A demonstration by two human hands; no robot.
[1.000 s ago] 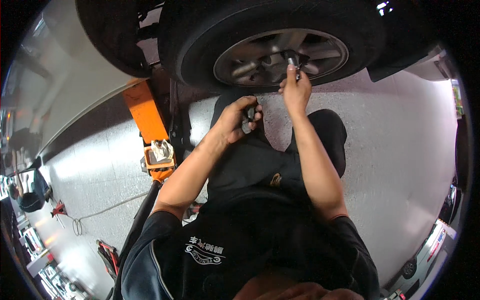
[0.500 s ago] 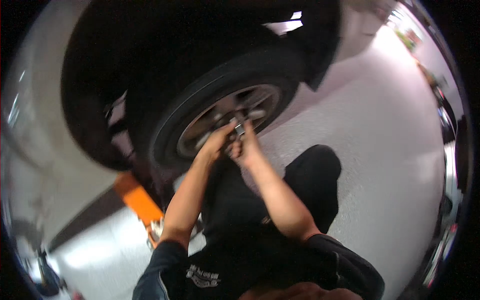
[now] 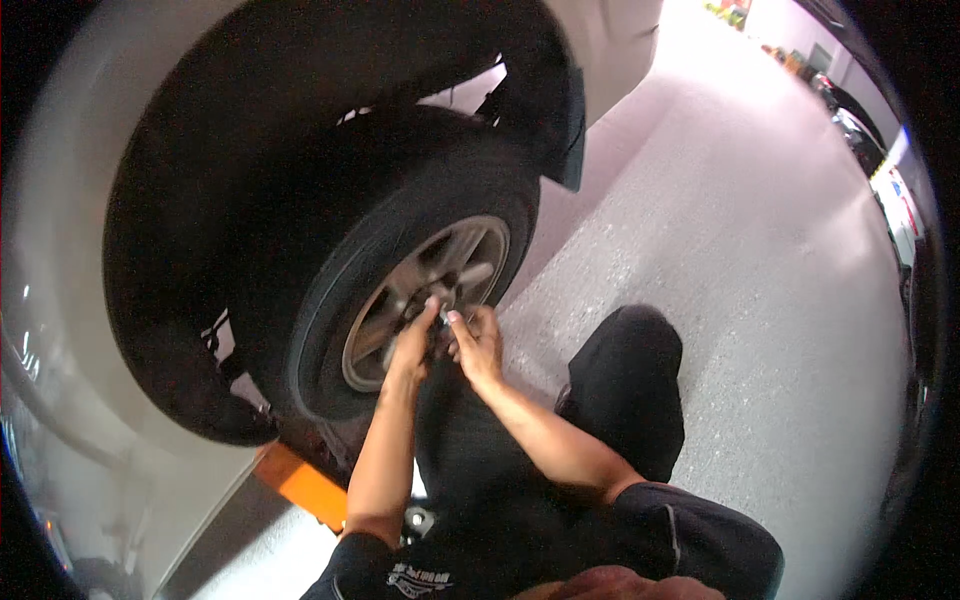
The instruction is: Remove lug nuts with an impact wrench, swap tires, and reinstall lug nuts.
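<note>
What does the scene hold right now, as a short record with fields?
Left hand: in front of the wheel, grip unclear
Right hand: close beside the left, thumb near a small shiny piece
Shiny piece: blurred, kind unclear
Wheel: spoked, black tyre
Lower left: orange equipment, near pale car body
Floor: light grey

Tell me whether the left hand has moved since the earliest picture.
Yes, toward the wheel: the left hand was below it, apart from the right hand, and is now in front of it, close beside the right hand.
</note>
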